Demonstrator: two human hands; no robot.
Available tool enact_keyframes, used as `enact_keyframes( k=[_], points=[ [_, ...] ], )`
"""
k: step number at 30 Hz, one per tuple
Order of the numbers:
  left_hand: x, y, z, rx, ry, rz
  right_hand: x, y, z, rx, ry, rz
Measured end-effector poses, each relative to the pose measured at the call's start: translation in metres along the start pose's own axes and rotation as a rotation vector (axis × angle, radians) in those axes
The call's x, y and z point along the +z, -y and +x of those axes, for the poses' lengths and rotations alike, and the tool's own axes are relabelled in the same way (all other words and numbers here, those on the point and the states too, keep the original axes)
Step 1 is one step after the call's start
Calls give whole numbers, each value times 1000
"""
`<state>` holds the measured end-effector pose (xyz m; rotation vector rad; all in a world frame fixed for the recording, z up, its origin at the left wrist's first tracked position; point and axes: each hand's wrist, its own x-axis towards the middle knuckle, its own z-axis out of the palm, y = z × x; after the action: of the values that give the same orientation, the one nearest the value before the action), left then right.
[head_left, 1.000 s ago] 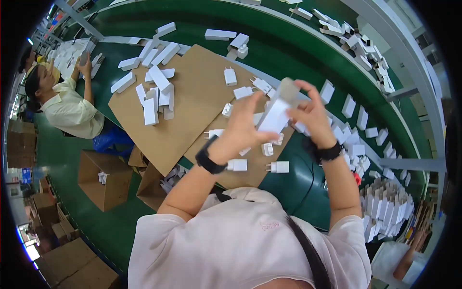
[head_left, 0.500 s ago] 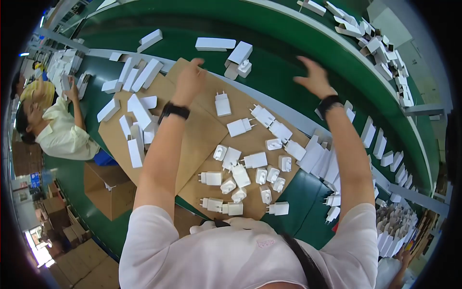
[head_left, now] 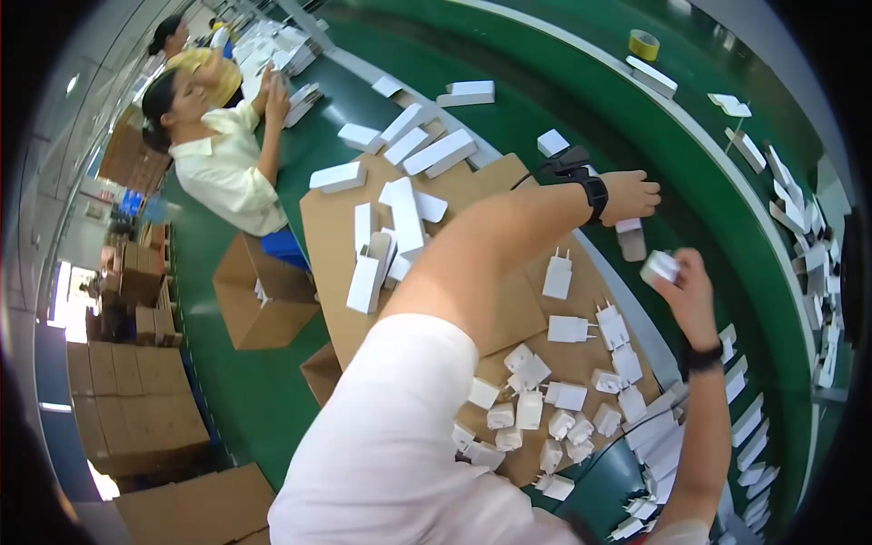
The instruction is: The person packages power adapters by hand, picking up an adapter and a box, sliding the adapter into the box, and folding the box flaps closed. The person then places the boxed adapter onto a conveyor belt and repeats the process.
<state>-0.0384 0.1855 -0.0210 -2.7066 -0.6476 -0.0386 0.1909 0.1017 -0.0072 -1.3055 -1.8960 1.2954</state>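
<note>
Over the green belt, my left hand is closed around a small white box, mostly hidden beneath the palm. Its open flap sticks out toward me. My right hand, just nearer and to the right, pinches a white plug charger between thumb and fingers, apart from the box. Several more white chargers lie loose on the brown cardboard below my hands, some with their two pins showing.
White boxes lie heaped on the cardboard's left part. More boxes line the belt at right. A roll of yellow tape sits on the upper shelf. Two people work at the left, beside an open carton.
The view has swung, shifting the scene rightward. My hands, apart and without anything in them before, have come to the box and charger; the right has picked up the charger.
</note>
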Motion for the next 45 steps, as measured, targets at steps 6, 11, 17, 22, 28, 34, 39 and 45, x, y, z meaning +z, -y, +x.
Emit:
enact_keyframes(
  k=[6, 11, 17, 22, 28, 34, 39, 45],
  points=[
    [-137, -76, -62, -699, -483, -627, -38, 116, -148, 117, -2, 690],
    [-187, -199, -72, -1037, -473, -1010, -5, 131, -214, -36, -278, 517],
    [-243, -260, -78, -1107, -344, -1188, 3, 157, -252, -217, -412, 42],
    [-245, -290, -83, -816, -439, -719, 6, 162, -277, -369, -332, -289],
    [-246, -310, -84, -873, -451, -948, 7, 164, -279, -339, -156, -195],
    [-243, -305, -74, -843, -501, -1044, 9, 174, -268, -608, -311, -177],
    [-234, -293, -72, -1133, -457, -1398, 15, 156, -257, -175, -183, -14],
    [-180, -248, -78, -1024, -441, -1182, -2, 94, -184, 135, -28, 307]
  ],
)
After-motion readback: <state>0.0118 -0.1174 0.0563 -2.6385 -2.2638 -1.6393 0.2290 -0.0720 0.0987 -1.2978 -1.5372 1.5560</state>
